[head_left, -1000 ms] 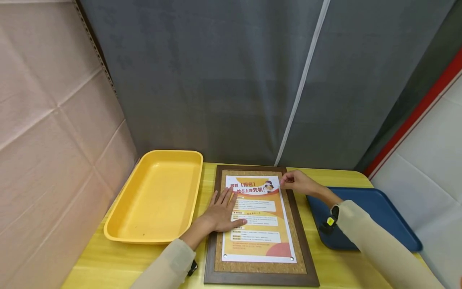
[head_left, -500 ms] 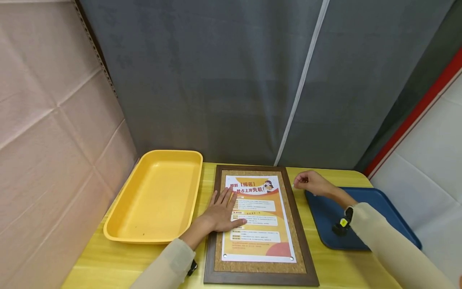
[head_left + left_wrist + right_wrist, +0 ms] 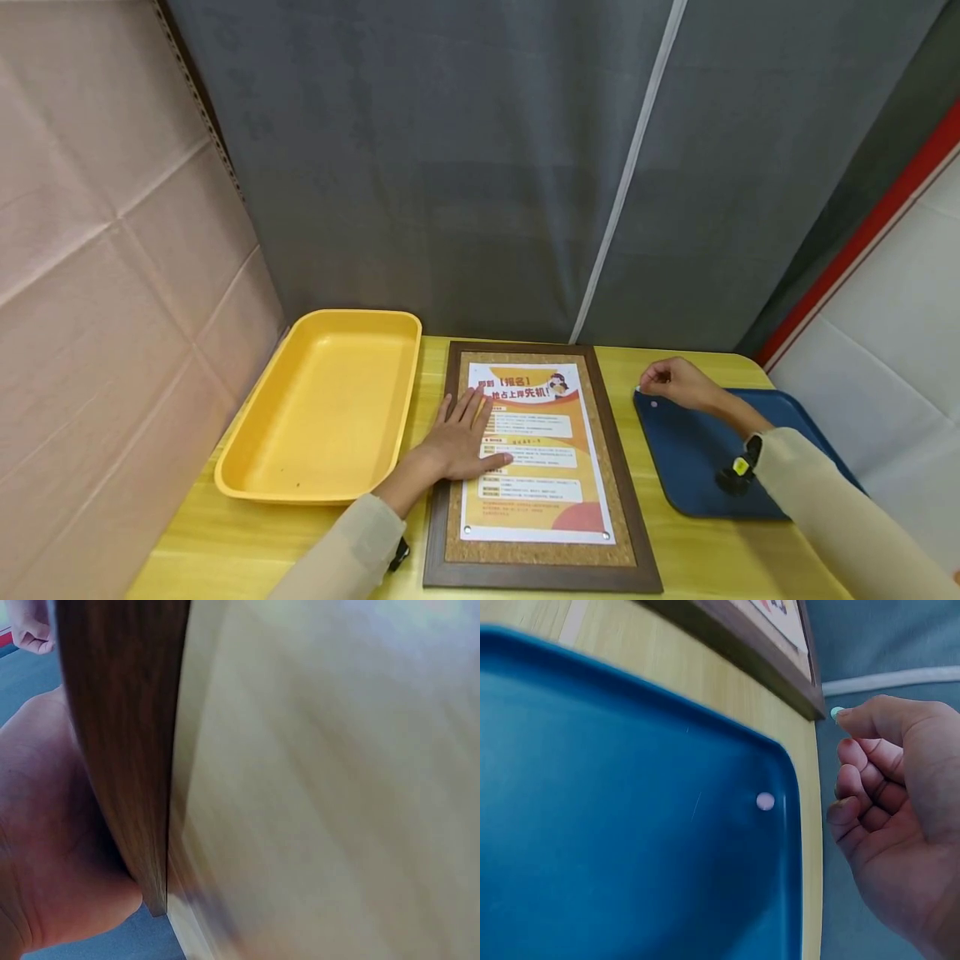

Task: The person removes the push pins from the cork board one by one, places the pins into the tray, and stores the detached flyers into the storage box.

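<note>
A printed orange-and-white poster (image 3: 525, 500) lies on a cork board (image 3: 540, 553) with a dark wooden frame (image 3: 543, 577). Shiny round thumbtacks (image 3: 467, 531) sit at its two lower corners. My left hand (image 3: 457, 446) rests flat on the poster's left side, fingers spread. Over the far left corner of the blue tray (image 3: 705, 467), my right hand (image 3: 682, 385) pinches a pale thumbtack (image 3: 837, 713) between thumb and forefinger; only its small round head shows. A pinkish thumbtack (image 3: 765, 801) lies in the tray's corner below that hand.
A deep yellow tray (image 3: 322, 492) stands left of the board on the yellow wood-grain table (image 3: 225, 542). Grey curtain (image 3: 450, 167) closes off the back, with pale panels at both sides.
My right hand has moved right, from the poster's upper right corner to above the blue tray's corner, with the pale thumbtack in its fingers. My left hand has stayed in place.
</note>
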`<state>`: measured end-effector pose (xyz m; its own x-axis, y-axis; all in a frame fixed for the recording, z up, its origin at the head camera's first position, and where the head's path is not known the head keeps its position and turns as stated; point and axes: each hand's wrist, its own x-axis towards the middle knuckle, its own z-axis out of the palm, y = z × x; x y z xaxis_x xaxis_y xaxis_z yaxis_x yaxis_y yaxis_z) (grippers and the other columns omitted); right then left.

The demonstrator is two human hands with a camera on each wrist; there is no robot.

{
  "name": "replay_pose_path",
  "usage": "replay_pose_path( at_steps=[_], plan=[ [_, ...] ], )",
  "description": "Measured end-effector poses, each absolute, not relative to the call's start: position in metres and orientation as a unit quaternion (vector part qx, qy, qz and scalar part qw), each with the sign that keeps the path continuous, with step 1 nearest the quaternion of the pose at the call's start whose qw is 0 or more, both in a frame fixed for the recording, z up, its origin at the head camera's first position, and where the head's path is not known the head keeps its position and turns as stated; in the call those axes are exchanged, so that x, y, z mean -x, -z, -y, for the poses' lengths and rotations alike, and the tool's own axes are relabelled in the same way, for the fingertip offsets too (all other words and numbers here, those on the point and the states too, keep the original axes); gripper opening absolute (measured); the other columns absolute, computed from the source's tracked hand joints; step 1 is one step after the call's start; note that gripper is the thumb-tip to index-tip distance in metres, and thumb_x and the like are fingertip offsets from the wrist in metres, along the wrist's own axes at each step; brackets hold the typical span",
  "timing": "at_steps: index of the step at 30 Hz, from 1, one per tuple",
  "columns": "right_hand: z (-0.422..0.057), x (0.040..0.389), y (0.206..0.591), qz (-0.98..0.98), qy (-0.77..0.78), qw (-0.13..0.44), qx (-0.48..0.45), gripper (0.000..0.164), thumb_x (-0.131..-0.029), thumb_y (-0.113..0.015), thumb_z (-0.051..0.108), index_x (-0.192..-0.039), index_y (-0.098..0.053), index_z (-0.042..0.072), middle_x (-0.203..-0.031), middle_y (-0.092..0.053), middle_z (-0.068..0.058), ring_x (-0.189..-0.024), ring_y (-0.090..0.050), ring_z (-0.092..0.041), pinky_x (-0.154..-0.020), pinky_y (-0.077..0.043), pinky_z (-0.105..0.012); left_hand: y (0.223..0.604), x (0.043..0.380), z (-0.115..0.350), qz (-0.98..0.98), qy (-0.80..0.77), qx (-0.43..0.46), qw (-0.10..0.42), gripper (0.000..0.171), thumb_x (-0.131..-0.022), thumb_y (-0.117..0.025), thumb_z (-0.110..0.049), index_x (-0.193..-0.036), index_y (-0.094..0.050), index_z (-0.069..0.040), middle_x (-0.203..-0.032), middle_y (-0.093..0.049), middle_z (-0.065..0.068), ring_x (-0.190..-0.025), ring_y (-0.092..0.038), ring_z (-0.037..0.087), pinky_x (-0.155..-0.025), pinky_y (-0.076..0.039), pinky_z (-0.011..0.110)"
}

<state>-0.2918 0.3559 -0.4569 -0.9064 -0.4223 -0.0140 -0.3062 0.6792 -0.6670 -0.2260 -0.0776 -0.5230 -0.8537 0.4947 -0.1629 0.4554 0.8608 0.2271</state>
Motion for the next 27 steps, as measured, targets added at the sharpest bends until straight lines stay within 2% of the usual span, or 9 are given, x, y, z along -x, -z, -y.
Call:
replay_pose_path(
  at_steps=[7, 12, 18, 27],
  plan=[
    [-0.372, 0.291, 0.461, -0.915, 0.348, 0.088, 0.182, 0.011, -0.102, -0.066, 0.001, -0.1, -0.074, -0.006, -0.093, -0.074, -0.014, -0.081, -0.064, -0.025, -0.071, -0.051, -0.024, 0.528, 0.23, 0.078, -0.96, -0.082, -0.246, 0.106, 0.111, -0.096, -0.034, -0.086, -0.171, -0.003, -0.011, -0.178, 0.011, 0.011, -0.164, 0.01, 0.03, -0.129, 0.008, 0.059],
    [-0.381, 0.291, 0.466, -0.921, 0.342, 0.092, 0.165, 0.011, -0.102, -0.065, 0.001, -0.099, -0.074, -0.006, -0.094, -0.075, -0.015, -0.083, -0.066, -0.021, -0.073, -0.054, -0.024, 0.528, 0.23, 0.078, -0.96, -0.081, -0.248, 0.106, 0.111, -0.096, -0.034, -0.086, -0.171, -0.003, -0.011, -0.178, 0.01, 0.011, -0.164, 0.01, 0.03, -0.129, 0.007, 0.06],
    [-0.389, 0.289, 0.473, -0.927, 0.332, 0.094, 0.146, 0.011, -0.101, -0.066, 0.003, -0.098, -0.075, -0.003, -0.094, -0.074, -0.009, -0.082, -0.062, -0.014, -0.072, -0.052, -0.024, 0.526, 0.228, 0.078, -0.958, -0.091, -0.25, 0.107, 0.111, -0.097, -0.036, -0.085, -0.171, -0.003, -0.01, -0.178, 0.009, 0.012, -0.164, 0.009, 0.031, -0.129, 0.007, 0.06],
    [-0.397, 0.287, 0.481, -0.932, 0.322, 0.1, 0.131, 0.01, -0.1, -0.067, 0.001, -0.094, -0.074, -0.002, -0.09, -0.072, -0.008, -0.079, -0.059, -0.014, -0.072, -0.051, -0.023, 0.523, 0.226, 0.078, -0.957, -0.098, -0.249, 0.11, 0.11, -0.097, -0.036, -0.084, -0.171, -0.004, -0.01, -0.178, 0.011, 0.012, -0.164, 0.01, 0.031, -0.129, 0.008, 0.06]
  ],
)
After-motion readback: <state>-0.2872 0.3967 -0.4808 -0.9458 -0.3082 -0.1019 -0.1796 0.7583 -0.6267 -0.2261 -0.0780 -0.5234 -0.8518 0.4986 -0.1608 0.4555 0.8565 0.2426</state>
